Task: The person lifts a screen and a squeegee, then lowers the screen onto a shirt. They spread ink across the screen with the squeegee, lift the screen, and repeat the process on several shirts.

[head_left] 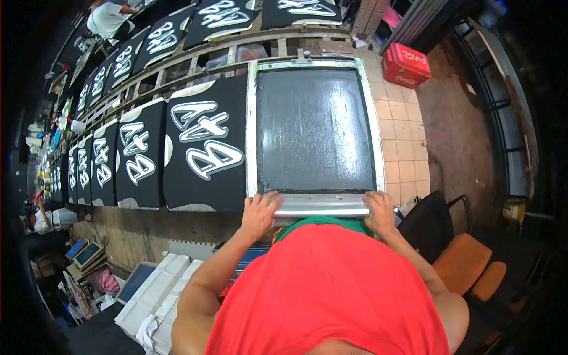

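Note:
A silk-screen frame point(251, 130) with pale metal sides and a dark, glossy mesh point(313, 130) lies flat in front of me at the end of the row of shirts. My left hand point(258, 214) is closed over its near left corner. At the near right corner, my right hand point(380, 210) grips the frame the same way. Between both hands a shiny silver bar point(322, 207) runs along the near edge; whether it is a separate tool I cannot tell. Left of the frame is a black shirt point(177, 183) with white and grey lettering. Whatever lies beneath the mesh is hidden.
More printed black shirts point(155, 44) line both sides of a central rail point(195, 56). A red cooler point(406, 65) stands beyond the frame's right side. A chair point(467, 260) is at my right, white boxes point(155, 296) at my lower left. Two other people are far left.

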### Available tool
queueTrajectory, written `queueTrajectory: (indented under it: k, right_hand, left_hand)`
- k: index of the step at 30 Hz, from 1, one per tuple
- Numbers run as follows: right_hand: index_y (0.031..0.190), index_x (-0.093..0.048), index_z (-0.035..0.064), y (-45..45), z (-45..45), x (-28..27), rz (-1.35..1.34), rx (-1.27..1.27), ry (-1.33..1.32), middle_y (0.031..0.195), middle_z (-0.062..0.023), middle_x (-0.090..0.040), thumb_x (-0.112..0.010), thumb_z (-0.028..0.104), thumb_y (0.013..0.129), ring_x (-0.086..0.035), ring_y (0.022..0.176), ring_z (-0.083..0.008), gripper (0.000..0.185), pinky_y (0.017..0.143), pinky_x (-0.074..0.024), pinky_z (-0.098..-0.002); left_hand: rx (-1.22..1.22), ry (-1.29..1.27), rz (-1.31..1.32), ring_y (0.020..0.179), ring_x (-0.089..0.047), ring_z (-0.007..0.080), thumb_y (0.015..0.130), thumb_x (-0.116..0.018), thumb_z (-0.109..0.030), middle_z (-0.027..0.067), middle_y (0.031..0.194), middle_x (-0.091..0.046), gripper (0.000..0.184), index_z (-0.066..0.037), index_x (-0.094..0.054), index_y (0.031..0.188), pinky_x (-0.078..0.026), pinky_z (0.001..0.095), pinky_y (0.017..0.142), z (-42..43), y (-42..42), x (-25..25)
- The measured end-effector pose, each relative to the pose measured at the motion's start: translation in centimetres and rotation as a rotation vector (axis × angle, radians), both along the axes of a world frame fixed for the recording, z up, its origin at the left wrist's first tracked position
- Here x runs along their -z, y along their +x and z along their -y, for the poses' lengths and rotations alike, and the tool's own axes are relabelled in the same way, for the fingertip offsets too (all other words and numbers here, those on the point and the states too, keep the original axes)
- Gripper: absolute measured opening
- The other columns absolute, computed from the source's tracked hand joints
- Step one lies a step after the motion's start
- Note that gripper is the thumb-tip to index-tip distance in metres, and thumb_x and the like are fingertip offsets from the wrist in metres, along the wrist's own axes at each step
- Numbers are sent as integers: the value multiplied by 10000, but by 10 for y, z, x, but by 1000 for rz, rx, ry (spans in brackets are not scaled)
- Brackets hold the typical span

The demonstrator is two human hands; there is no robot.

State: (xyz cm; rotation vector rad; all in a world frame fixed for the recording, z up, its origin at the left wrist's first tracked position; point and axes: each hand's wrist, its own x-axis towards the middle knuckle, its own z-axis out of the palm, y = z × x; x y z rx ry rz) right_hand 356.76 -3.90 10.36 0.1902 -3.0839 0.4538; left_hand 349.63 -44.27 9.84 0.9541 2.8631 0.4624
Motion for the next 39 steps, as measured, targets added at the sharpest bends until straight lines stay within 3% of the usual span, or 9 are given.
queueTrajectory:
  k: [4, 6, 8, 11, 14, 17, 22, 28, 39]
  right_hand:
    - [1280, -617, 52, 0, -11, -11, -413, 383, -121, 1355, -171, -587, -849, 132, 688, -501, 1262, -386, 641, 1076, -410, -450]
    - [1345, -574, 38, -3, -45, 31, -446, 486, -136, 1327, -218, -599, -812, 304, 826, -526, 1256, -379, 630, 1063, -424, -485]
    - [1440, -495, 32, -9, -86, 90, 423, 1024, -750, 1339, -229, -600, -641, 555, 947, -561, 1242, -366, 734, 1037, -450, -503]
    - [1397, -561, 34, -5, -126, 214, 530, 963, -1341, 1352, -234, -605, -436, 748, 958, -604, 1191, -334, 847, 993, -481, -503]
    - [1203, -689, -50, -6, -47, 66, 482, 1080, -659, 1294, -301, -630, -320, 824, 931, -608, 1195, -381, 986, 999, -471, -481]
    - [1146, -693, -99, 19, -65, 78, 483, 974, -562, 1201, -319, -664, -284, 836, 928, -622, 1163, -399, 1044, 985, -469, -471]
    - [1116, -697, -122, 83, -170, 124, 234, 1082, -552, 1084, -265, -714, -324, 845, 915, -658, 1071, -368, 1056, 947, -476, -465]
    - [1112, -695, -136, 187, -315, 8, -5, 1546, -622, 1075, -227, -726, -408, 817, 921, -679, 993, -330, 1013, 908, -501, -447]
    - [1343, -578, -126, 226, -540, -51, -99, 1586, -720, 1354, -238, -610, -378, 816, 933, -596, 1184, -335, 1047, 1007, -462, -416]
  left_hand:
    - [-13, 85, -93, 949, -639, 320, 727, -787, -208, 114, 1100, -719, 384, -153, -682, 1091, -422, 526, 905, 15, -12, -14]
    - [-155, 27, 93, 867, -690, 352, 811, -780, -384, 145, 838, -726, 350, -122, -708, 1031, -388, 613, 984, 20, -30, -23]
    - [-380, 201, 354, 844, -732, 371, 799, -787, -541, 185, 794, -743, 514, -56, -777, 967, -536, 482, 858, 22, -50, -24]
    - [-503, 372, 485, 886, -747, 337, 779, -796, -555, 201, 875, -757, 552, -53, -791, 1007, -559, 390, 780, 28, -60, 14]
    - [-616, 489, 504, 876, -755, 300, 784, -790, -538, 187, 901, -764, 540, -64, -791, 1042, -554, 405, 796, 22, -56, 36]
    - [-721, 488, 484, 869, -754, 285, 795, -796, -509, 170, 916, -771, 512, -59, -790, 1039, -558, 397, 799, 0, -33, 24]
    - [-626, 639, 512, 822, -736, 177, 821, -814, -472, 114, 894, -780, 460, -65, -793, 1036, -560, 353, 762, -104, 1, 11]
    - [-433, 682, 666, 703, -724, 218, 778, -799, -561, 105, 771, -752, 507, -98, -804, 984, -554, 359, 687, -333, 22, 2]
    - [-218, 635, 788, 777, -706, 303, 766, -789, -557, 170, 812, -732, 539, -51, -772, 953, -532, 416, 753, -601, -24, -26]
